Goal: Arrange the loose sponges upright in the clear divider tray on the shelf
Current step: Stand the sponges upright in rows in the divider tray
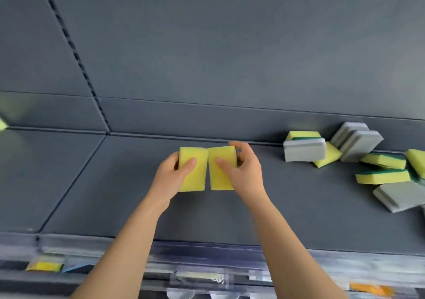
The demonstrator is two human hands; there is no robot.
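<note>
Two yellow sponges stand side by side, touching, over the middle of the grey shelf [115,183]. My left hand [171,179] grips the left sponge [194,176], thumb across its face. My right hand [245,174] grips the right sponge [219,176] the same way, fingers curled over its top right corner. A loose pile of sponges lies at the right: a grey one [304,150], two leaning grey ones [357,143], yellow-and-green ones [383,176] and another grey one [399,196]. A clear plastic piece [200,280] shows blurred below the shelf's front edge; I cannot tell whether it is the divider tray.
The shelf's back panel rises behind the sponges, with a slotted upright [76,54] at the left. A yellow sponge corner [2,123] shows at the far left edge. The front rail [207,250] carries clear strips and coloured labels [44,266].
</note>
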